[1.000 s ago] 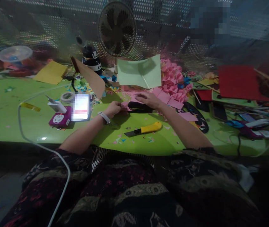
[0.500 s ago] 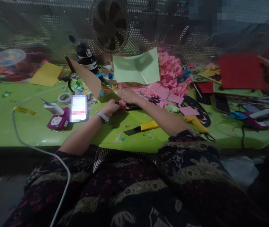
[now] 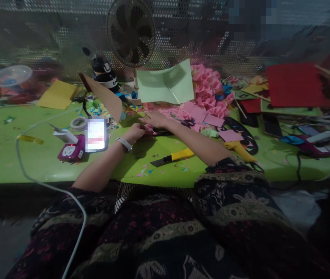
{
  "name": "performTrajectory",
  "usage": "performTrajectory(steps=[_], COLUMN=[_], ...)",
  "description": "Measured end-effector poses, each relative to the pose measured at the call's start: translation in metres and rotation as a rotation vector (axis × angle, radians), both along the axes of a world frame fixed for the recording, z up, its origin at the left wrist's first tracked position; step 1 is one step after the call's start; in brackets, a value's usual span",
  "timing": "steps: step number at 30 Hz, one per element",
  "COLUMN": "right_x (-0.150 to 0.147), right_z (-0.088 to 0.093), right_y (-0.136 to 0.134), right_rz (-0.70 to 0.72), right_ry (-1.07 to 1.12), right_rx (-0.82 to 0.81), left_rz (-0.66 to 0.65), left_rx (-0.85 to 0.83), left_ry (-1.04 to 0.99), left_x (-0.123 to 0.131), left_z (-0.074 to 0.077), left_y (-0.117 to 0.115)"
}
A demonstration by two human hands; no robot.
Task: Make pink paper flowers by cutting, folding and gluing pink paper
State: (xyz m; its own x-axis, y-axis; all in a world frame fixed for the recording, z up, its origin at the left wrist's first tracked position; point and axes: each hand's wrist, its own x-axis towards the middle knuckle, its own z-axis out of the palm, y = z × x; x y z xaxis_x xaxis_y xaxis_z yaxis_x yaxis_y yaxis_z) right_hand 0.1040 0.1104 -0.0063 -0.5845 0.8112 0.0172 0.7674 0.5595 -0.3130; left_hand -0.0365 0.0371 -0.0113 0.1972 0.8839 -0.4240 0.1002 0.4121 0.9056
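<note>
My left hand [image 3: 136,132], with a white band at its wrist, is closed at the middle of the table. Its fingertips pinch at a small piece of pink paper [image 3: 149,127]. Just beyond it lies my right hand [image 3: 155,119], fingers stretched out to the left and low over the table. Beneath my right wrist shows a thin dark object [image 3: 163,134], its kind unclear. Pink paper flowers [image 3: 208,87] are heaped behind, with pink paper squares [image 3: 196,112] in front of them. A yellow-handled cutter knife [image 3: 179,155] rests nearer to me.
A lit phone [image 3: 95,133] stands by a purple power socket [image 3: 71,149] at the left, with a white cable [image 3: 74,197] running toward me. Behind are a fan [image 3: 130,33], a bottle [image 3: 103,75] and a green sheet [image 3: 165,83]. Yellow-handled scissors [image 3: 240,150] lie right.
My right hand's fingertips have shifted slightly, its fingers now a little more spread. The view has moved slightly; my left hand stays in nearly the same place.
</note>
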Motion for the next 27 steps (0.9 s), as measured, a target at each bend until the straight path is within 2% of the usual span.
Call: performTrajectory(steps=[2,6,13,27], right_x=[-0.0012,-0.0029,-0.0028,-0.0019], right_z=[0.0037,0.0081,0.0069,0.0023], right_y=[-0.0031,-0.0070,-0.0054,-0.0011], right_rz=[-0.044,-0.038,-0.032,-0.031], right_ry=[-0.044,-0.059,-0.061,-0.057], right_rx=[0.007,0.003,0.013,0.025], left_rz=[0.005,0.022,-0.019,0.007], left_rx=[0.006,0.020,0.010,0.027], left_ry=[-0.007,-0.016,-0.024,-0.031], left_x=[0.0003,0.0008,-0.0016,0.0010], left_z=[-0.0017,-0.0043,-0.0063,-0.0038], left_y=[0.0005,0.0013,0.0033,0.0019])
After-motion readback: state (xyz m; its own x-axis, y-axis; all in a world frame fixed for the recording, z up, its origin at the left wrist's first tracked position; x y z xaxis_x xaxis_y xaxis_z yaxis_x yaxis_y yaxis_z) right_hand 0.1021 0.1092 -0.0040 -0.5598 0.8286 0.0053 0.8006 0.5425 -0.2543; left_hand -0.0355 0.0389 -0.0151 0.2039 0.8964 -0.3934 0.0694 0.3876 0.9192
